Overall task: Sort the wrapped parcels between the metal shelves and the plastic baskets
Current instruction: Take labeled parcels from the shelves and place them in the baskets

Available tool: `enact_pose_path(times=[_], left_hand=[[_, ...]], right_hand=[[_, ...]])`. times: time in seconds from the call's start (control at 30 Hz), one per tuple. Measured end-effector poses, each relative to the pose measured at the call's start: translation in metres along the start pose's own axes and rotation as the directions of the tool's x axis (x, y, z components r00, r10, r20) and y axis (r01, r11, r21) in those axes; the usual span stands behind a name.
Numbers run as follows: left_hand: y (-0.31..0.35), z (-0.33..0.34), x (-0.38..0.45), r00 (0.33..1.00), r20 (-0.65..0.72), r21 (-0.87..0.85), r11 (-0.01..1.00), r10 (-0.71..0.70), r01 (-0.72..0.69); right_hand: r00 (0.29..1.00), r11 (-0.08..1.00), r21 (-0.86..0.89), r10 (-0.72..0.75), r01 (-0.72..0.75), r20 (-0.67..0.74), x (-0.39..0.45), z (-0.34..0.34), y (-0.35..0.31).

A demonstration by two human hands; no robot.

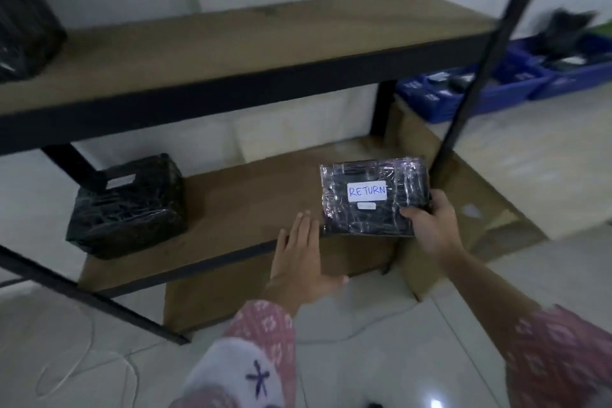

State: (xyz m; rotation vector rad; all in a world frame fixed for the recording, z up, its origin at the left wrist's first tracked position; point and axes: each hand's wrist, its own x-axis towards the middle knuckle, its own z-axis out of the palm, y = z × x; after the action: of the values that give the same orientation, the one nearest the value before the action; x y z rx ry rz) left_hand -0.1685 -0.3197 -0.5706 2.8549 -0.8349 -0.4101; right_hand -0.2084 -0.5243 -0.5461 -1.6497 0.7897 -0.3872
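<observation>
So the parcel (374, 197) with the white "RETURN" label (367, 190) is sitting at the front right corner of the lower shelf (231, 205), flat, label up, right by the black upright post (463, 93). It looks like it's resting on the board, but it could be a hair above it, I honestly can't tell. Progress-wise I'd call this somewhere in the middle: one chunkier wrapped parcel (127, 207) is already parked at the left end of that same shelf, hanging a bit over the front edge, and another dark wrapped one (25, 20) sits at the far left of the upper shelf (265, 40), which otherwise shows bare wood. Off past the right side of the rack, the blue baskets (480, 89) on the floor have dark stuff in them, too blurry to count, so I'd guess there's more sorting left. Hands: the right hand (429, 223) grips the parcel's near right corner, thumb on top and fingers wrapped under the edge. The left hand (299, 252) is flat and open, fingers straight together, fingertips (303, 217) just at the parcel's left side near the shelf's front edge, maybe steadying it. Both arms reach forward in pink patterned sleeves (261, 334).
</observation>
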Motion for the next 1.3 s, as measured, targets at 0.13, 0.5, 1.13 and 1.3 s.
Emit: enact_pose_path(times=[0.13, 0.5, 1.13, 1.3], left_hand=[[0.061, -0.021, -0.001, 0.981, 0.000, 0.056, 0.979, 0.196, -0.195], [0.213, -0.035, 0.089, 0.904, 0.045, 0.151, 0.891, 0.426, -0.428], [0.510, -0.031, 0.367, 0.846, -0.134, 0.050, 0.856, 0.517, -0.515], [0.578, -0.049, 0.473, 0.813, -0.217, 0.019, 0.835, 0.540, -0.549]], right_hand=[[0.991, 1.000, 0.007, 0.021, -0.020, -0.134, -0.018, -0.074, -0.004], [0.937, 0.999, -0.020, -0.034, 0.028, -0.348, 0.055, -0.235, -0.001], [0.866, 0.992, -0.018, -0.120, 0.128, -0.486, 0.344, -0.499, 0.012], [0.866, 0.988, -0.063, -0.152, 0.139, -0.477, 0.457, -0.548, -0.011]])
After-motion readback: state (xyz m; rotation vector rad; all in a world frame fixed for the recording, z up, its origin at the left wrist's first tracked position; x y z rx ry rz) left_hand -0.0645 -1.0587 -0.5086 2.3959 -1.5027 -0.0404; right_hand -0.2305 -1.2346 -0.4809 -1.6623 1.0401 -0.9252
